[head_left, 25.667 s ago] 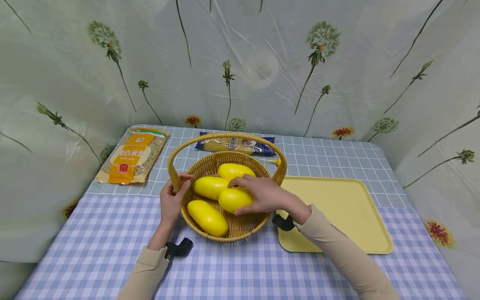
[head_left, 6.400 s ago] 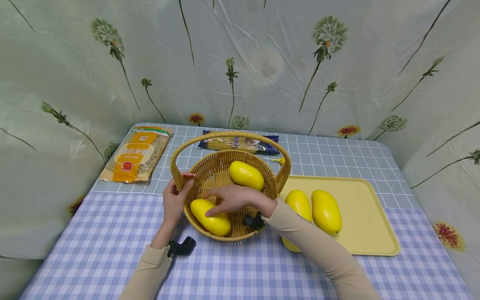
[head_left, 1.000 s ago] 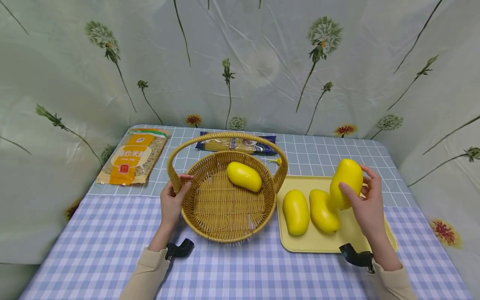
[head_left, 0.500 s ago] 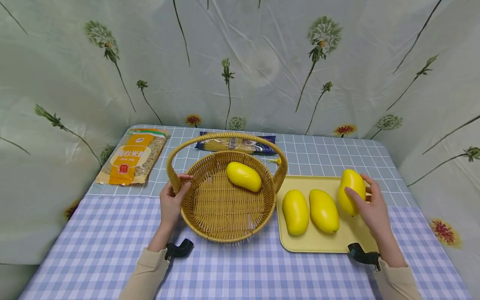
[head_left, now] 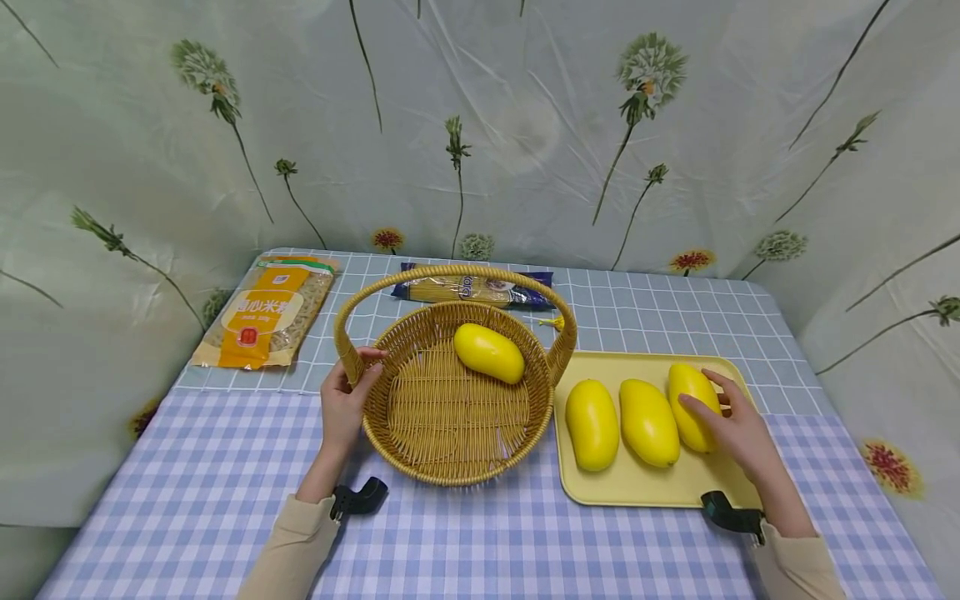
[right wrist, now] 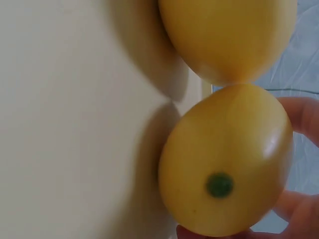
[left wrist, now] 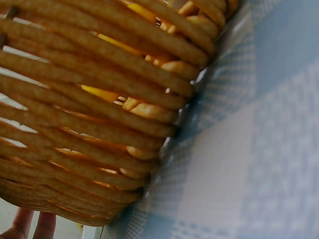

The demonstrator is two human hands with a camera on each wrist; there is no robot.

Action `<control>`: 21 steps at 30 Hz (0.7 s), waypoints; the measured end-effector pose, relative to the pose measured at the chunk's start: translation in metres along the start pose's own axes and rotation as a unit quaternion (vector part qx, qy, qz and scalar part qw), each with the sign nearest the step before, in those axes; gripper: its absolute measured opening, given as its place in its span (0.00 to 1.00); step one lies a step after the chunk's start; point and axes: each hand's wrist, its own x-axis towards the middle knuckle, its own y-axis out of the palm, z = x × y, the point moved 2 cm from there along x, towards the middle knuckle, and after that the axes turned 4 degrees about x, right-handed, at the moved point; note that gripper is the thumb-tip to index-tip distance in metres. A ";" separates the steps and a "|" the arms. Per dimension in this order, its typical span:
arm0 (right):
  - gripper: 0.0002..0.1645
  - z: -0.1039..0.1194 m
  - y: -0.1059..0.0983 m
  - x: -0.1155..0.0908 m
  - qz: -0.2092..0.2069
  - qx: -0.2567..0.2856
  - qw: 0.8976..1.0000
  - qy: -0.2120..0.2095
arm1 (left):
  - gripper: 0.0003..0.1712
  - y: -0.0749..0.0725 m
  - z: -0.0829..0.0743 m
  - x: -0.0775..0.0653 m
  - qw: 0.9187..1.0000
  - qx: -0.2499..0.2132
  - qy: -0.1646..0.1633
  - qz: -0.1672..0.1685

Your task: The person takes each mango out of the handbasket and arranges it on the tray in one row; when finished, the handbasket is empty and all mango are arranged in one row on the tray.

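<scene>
On the tabletop (head_left: 465, 550), the right hand (head_left: 741, 427) has its thumb and fingers curled around the rightmost mango (head_left: 686, 390), at the right end of the yellow tray (head_left: 637, 492). The right wrist crosses the tray's near right corner. A strip of tray runs between the mangoes and the near edge, broader below the rightmost one. To its left lie the middle mango (head_left: 649, 423) and the left mango (head_left: 592, 425), side by side with a narrow gap. The basket (head_left: 442, 417) stands just beside the tray's left edge; whether they touch, I cannot tell. The left hand (head_left: 347, 406) grips the basket's rim at the foot of the handle (head_left: 453, 273). One mango (head_left: 489, 353) rests inside against the far right wall, with woven floor showing in front and to its left.

Half a second ago the rightmost mango was higher in the picture, farther from the middle one; at the earliest view, all four were in the basket.

The right wrist view shows a green spot on the held mango's end, hidden from above, and its shadow on the tray. The left wrist view adds two fingertips (left wrist: 46, 226) beyond the basket's side and yellow glimpsed through the weave.
</scene>
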 end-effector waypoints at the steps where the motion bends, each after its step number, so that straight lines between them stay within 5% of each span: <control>1: 0.49 0.000 0.000 0.000 0.006 -0.003 1.000 0.005 | 0.11 0.000 0.001 0.000 1.000 0.000 -0.001 -0.001; 21: 0.52 -0.004 -0.008 -0.010 0.080 -0.035 0.996 0.023 | 0.11 0.001 -0.005 0.000 1.000 0.008 -0.004 -0.003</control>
